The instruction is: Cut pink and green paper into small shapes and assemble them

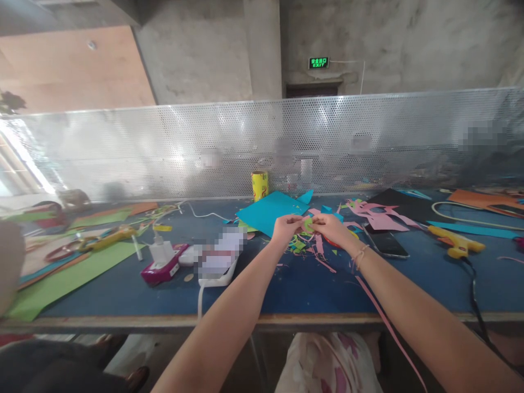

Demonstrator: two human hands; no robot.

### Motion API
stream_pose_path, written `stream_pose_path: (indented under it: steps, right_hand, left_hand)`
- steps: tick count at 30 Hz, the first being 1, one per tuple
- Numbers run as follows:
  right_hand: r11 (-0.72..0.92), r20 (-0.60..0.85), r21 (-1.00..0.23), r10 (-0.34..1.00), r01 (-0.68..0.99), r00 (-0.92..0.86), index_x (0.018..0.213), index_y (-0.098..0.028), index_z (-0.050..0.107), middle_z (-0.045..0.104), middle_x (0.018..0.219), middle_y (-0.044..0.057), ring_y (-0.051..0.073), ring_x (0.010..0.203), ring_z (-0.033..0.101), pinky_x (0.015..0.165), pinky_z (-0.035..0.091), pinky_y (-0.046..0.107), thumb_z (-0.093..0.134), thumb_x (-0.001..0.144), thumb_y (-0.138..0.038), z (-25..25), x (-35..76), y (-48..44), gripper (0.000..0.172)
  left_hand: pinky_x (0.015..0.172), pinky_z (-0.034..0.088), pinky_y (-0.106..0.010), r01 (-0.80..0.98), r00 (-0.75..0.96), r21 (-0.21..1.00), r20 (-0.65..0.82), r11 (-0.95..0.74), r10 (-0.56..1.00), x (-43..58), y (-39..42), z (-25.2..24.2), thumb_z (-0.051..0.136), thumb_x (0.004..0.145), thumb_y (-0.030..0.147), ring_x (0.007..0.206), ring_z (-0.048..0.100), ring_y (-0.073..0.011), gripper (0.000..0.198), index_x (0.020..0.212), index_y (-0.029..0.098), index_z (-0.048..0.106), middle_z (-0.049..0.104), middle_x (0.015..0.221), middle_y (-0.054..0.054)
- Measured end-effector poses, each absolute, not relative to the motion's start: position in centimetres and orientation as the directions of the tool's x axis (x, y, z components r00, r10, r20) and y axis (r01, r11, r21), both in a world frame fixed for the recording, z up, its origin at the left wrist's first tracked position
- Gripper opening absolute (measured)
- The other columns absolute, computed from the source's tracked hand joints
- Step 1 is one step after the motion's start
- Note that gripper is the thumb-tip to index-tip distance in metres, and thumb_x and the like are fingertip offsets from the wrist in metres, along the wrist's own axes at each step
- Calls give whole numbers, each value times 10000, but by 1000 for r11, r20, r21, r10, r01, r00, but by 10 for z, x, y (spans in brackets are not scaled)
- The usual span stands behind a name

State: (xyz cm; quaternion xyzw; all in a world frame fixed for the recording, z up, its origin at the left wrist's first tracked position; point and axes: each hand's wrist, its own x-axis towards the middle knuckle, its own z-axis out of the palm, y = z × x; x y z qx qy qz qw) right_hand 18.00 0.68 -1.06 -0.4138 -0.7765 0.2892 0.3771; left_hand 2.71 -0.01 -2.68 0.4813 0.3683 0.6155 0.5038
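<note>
My left hand (285, 226) and my right hand (326, 225) meet above the middle of the table, fingers pinched. Between them is a small light-green paper piece (308, 224), gripped by the fingertips of both. Its exact shape is too small to tell. Under the hands lies a heap of green and pink paper scraps (301, 244). A large blue paper sheet (268, 210) spreads just behind my left hand. Close to my right wrist, a red and yellow object, partly hidden by my hand, rests on the table.
A dark phone (387, 241) and a yellow glue gun (456, 240) lie to the right. Left are a white power strip (223, 273), a magenta socket block (164, 267) and green paper (85, 273). A yellow can-like roll (260, 185) stands before the perforated metal screen (184, 153).
</note>
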Motion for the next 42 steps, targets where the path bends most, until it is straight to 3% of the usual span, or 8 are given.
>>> stream_pose_path:
  steps: [10,32,42]
  right_hand:
    - [491,352,-761,861,424,-366,771,-144,632,662,723,62,156,645,607,612,464,268,543,718,-241,-10,180,6,142]
    - [476,334,-767,868,430,-367,764,-136,629,655,702,64,149,627,597,608,464,271,541,717,-224,-9,180,6,133]
    - [381,260,-851,904,362,-340,727,-157,622,668,717,63,190,700,627,670,491,306,686,639,-324,-1,177,-3,199]
  left_hand:
    - [704,523,-323,-238,-32,947,213,-214,977,27,-4,-23,681,551,77,576,615,-134,140,685,103,646,645,596,-28]
    - [615,501,-268,-150,2,952,272,-269,962,26,1,-29,748,536,183,565,597,-126,204,694,109,642,642,598,-36]
    - [547,463,-233,-146,-33,951,271,-272,962,25,1,-27,748,535,197,508,559,-103,184,649,119,627,613,553,-13]
